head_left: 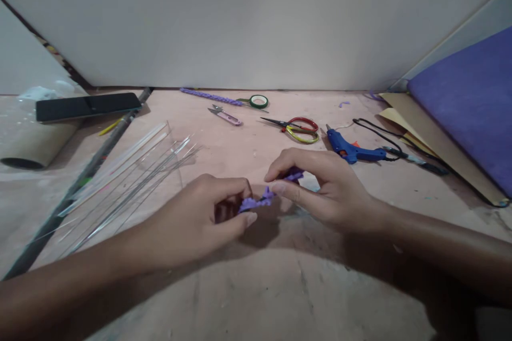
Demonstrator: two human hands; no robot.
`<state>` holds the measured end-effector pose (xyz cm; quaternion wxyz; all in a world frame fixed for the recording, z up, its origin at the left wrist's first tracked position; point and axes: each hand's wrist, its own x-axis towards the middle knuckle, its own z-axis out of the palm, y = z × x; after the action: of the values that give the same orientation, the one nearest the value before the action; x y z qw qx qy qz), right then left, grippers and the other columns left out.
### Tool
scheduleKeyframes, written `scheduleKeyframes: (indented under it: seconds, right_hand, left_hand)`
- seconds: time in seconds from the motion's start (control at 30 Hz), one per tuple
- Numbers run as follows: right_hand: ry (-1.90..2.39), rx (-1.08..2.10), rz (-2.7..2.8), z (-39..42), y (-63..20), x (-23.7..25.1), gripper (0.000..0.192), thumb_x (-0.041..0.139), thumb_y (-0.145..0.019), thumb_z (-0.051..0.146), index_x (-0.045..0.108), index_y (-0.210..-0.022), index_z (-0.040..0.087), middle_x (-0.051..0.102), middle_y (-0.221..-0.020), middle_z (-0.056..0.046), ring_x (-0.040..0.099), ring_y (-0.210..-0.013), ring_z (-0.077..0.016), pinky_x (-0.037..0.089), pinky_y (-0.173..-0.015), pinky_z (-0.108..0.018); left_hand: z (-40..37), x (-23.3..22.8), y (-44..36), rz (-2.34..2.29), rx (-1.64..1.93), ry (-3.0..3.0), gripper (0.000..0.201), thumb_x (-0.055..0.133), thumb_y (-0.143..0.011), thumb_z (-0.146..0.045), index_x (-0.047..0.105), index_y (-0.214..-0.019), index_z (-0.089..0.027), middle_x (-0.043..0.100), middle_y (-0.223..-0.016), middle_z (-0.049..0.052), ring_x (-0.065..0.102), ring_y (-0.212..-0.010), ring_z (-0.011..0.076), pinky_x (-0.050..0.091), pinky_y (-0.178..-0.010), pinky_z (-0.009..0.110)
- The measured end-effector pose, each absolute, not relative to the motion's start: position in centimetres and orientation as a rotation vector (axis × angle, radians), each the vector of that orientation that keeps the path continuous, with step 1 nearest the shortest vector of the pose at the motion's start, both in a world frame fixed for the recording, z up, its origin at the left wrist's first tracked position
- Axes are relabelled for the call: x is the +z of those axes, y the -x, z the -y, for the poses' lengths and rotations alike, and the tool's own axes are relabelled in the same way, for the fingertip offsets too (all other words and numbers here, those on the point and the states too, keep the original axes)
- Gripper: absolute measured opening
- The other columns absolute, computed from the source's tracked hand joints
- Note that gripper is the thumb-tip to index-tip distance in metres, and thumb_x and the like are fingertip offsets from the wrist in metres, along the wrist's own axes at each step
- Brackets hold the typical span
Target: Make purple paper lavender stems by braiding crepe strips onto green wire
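Observation:
Both of my hands meet low over the middle of the pinkish table [256, 287]. My left hand [200, 218] pinches one end of a small purple crumpled strip [256, 202] between thumb and fingers. My right hand [320, 186] grips the strip's other end, fingers curled over it. Part of the strip is hidden inside both hands.
Clear glue sticks and thin wires [132, 176] lie at the left beside a dark rod [76, 186]. A phone [88, 106] rests on a roll. At the back lie a purple twisted stem [210, 97], green tape [258, 100], snips [224, 114], scissors [298, 128], a blue glue gun [352, 149]. Purple sheet [472, 101] at right.

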<state>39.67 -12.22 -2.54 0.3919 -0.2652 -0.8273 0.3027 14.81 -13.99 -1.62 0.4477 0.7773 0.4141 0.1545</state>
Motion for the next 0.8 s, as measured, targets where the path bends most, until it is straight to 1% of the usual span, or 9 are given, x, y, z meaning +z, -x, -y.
scheduleKeyframes:
  seconds: [0.1, 0.2, 0.27, 0.33, 0.4, 0.47, 0.6, 0.7, 0.8]
  right_hand:
    - [0.859, 0.811, 2.041, 12.1, -39.5, -2.8, 0.006, 0.07, -0.102, 0.018, 0.071, -0.097, 0.016, 0.072, -0.084, 0.002, 0.065, -0.073, -0.0095, 0.048, -0.067, -0.022]
    - [1.05, 0.937, 1.969, 11.9, -39.4, -3.2, 0.007, 0.068, -0.102, 0.021, 0.069, -0.097, 0.018, 0.065, -0.071, 0.005, 0.062, -0.063, -0.0109, 0.045, -0.059, -0.024]
    - [1.094, 0.964, 1.927, 11.6, -39.4, -3.4, 0.008, 0.067, -0.102, 0.022, 0.069, -0.095, 0.018, 0.063, -0.069, 0.005, 0.06, -0.061, -0.0108, 0.043, -0.056, -0.024]
    - [1.078, 0.908, 1.911, 11.2, -39.5, -3.5, 0.009, 0.068, -0.102, 0.022, 0.069, -0.094, 0.018, 0.067, -0.076, 0.003, 0.061, -0.065, -0.0104, 0.044, -0.059, -0.023]
    - [1.023, 0.829, 1.941, 11.0, -39.6, -3.5, 0.007, 0.069, -0.102, 0.02, 0.071, -0.095, 0.017, 0.07, -0.083, 0.001, 0.063, -0.072, -0.0101, 0.046, -0.063, -0.022]
    - [0.941, 0.775, 2.0, 10.9, -39.8, -3.3, 0.005, 0.07, -0.102, 0.018, 0.071, -0.098, 0.017, 0.072, -0.088, 0.001, 0.065, -0.076, -0.0098, 0.048, -0.068, -0.021]
    - [0.718, 0.701, 2.172, 11.4, -40.1, -2.9, 0.002, 0.071, -0.105, 0.019, 0.07, -0.104, 0.017, 0.075, -0.094, 0.001, 0.068, -0.08, -0.0088, 0.051, -0.075, -0.02]
    - [0.639, 0.627, 2.224, 11.9, -40.2, -2.9, 0.002, 0.069, -0.107, 0.02, 0.067, -0.108, 0.019, 0.076, -0.097, 0.001, 0.069, -0.083, -0.0085, 0.052, -0.077, -0.019]
    - [0.654, 0.547, 2.209, 12.1, -40.2, -3.0, 0.002, 0.068, -0.107, 0.02, 0.066, -0.108, 0.02, 0.077, -0.098, 0.001, 0.07, -0.082, -0.0092, 0.052, -0.076, -0.02]
  left_hand:
    - [13.9, -2.0, -14.6, -1.14, 0.522, -2.599, 0.015, 0.06, -0.096, -0.021, 0.057, -0.082, -0.021, 0.06, -0.073, -0.001, 0.051, -0.06, 0.0169, 0.031, -0.058, 0.031]
    - [14.5, -2.3, -14.7, -1.094, 0.663, -2.872, 0.013, 0.056, -0.099, -0.013, 0.055, -0.089, -0.021, 0.065, -0.089, 0.003, 0.054, -0.071, 0.0201, 0.034, -0.065, 0.035]
    - [15.2, -2.2, -14.8, -0.934, 0.642, -2.881, 0.018, 0.056, -0.1, -0.008, 0.053, -0.089, -0.022, 0.068, -0.093, 0.004, 0.057, -0.079, 0.021, 0.039, -0.075, 0.037]
    - [16.0, -1.8, -14.9, -0.675, 0.529, -2.748, 0.02, 0.055, -0.101, -0.007, 0.052, -0.088, -0.022, 0.067, -0.085, 0.0, 0.058, -0.08, 0.02, 0.043, -0.084, 0.039]
    - [16.5, -1.2, -14.8, -0.463, 0.482, -2.52, 0.016, 0.056, -0.1, -0.01, 0.054, -0.091, -0.023, 0.065, -0.08, -0.002, 0.058, -0.077, 0.0187, 0.047, -0.085, 0.038]
    - [16.5, -0.6, -14.7, -0.478, 0.609, -2.404, 0.017, 0.058, -0.098, -0.007, 0.058, -0.101, -0.024, 0.069, -0.088, -0.001, 0.062, -0.083, 0.0183, 0.051, -0.086, 0.035]
    - [15.2, 0.0, -14.6, -0.797, 0.756, -2.422, 0.034, 0.056, -0.103, -0.009, 0.06, -0.133, -0.025, 0.072, -0.125, 0.004, 0.067, -0.117, 0.0184, 0.051, -0.103, 0.031]
    - [14.2, -0.4, -14.6, -0.816, 0.684, -2.423, 0.025, 0.057, -0.105, -0.013, 0.063, -0.126, -0.024, 0.075, -0.114, 0.0, 0.07, -0.102, 0.0153, 0.053, -0.089, 0.028]
    - [13.5, -1.2, -14.3, -0.801, 0.685, -2.634, 0.012, 0.063, -0.101, -0.013, 0.063, -0.11, -0.022, 0.072, -0.096, -0.001, 0.066, -0.088, 0.0181, 0.048, -0.081, 0.033]
